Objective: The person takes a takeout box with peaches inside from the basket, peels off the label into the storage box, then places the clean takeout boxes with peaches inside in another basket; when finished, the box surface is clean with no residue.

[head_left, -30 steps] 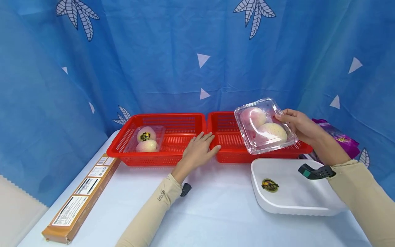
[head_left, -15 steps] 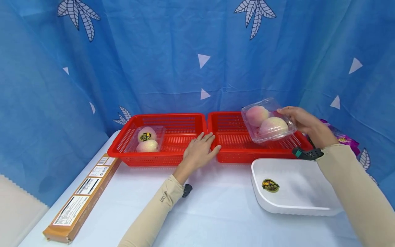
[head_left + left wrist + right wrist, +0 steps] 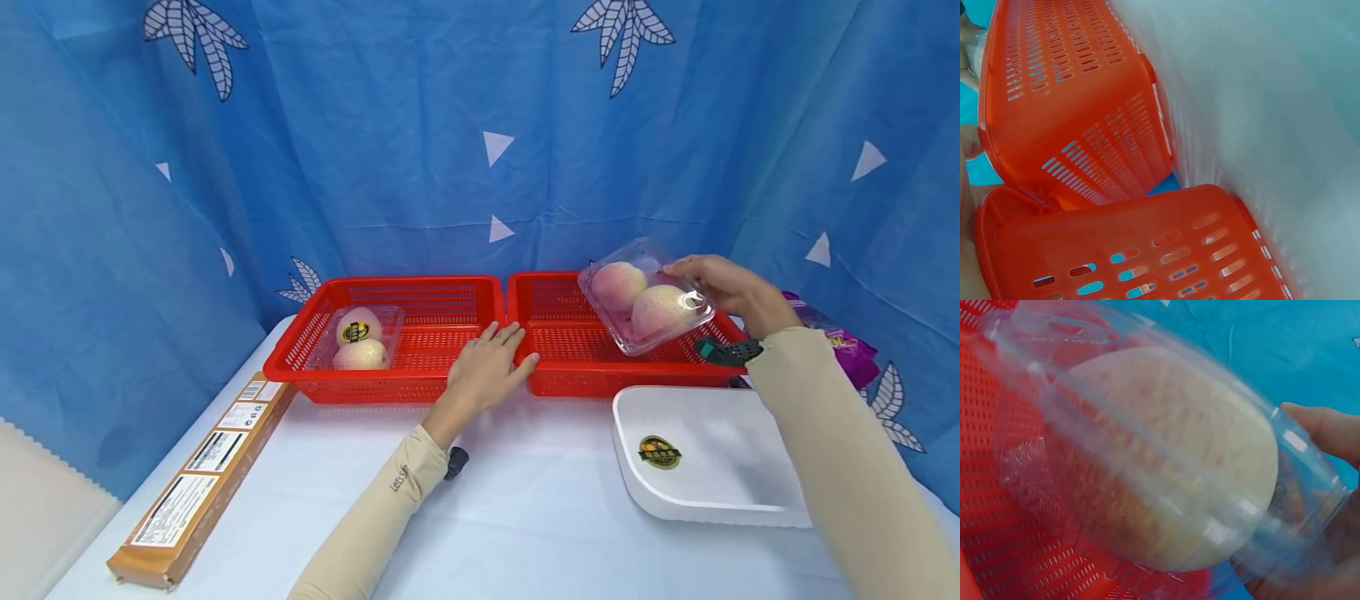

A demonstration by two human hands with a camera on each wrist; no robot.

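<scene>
My right hand (image 3: 723, 287) grips the right edge of a clear plastic clamshell box (image 3: 641, 250), holding it tilted over the right red basket (image 3: 577, 381). Inside the box are two pale pink peaches (image 3: 618, 286). In the right wrist view, one peach (image 3: 1166, 462) fills the middle behind the clear plastic, with the thumb (image 3: 1322, 428) on the box's edge. My left hand (image 3: 483, 371) rests with extended fingers on the adjoining rims of that basket and the left red basket (image 3: 375, 387). Another clear box (image 3: 393, 321) with two peaches (image 3: 360, 356) lies in the left basket.
A white tray (image 3: 720, 458) with a dark label stands in front of the right basket, under my right forearm. At the left lies a long brown carton (image 3: 195, 483). A purple bag (image 3: 851, 354) is partly hidden at the right. Blue curtain (image 3: 420, 167) hangs behind the baskets.
My right hand has carried the clear box slightly farther away over the right basket, changing its tilt. The right forearm has swung left. My left hand has stayed on the rims.
</scene>
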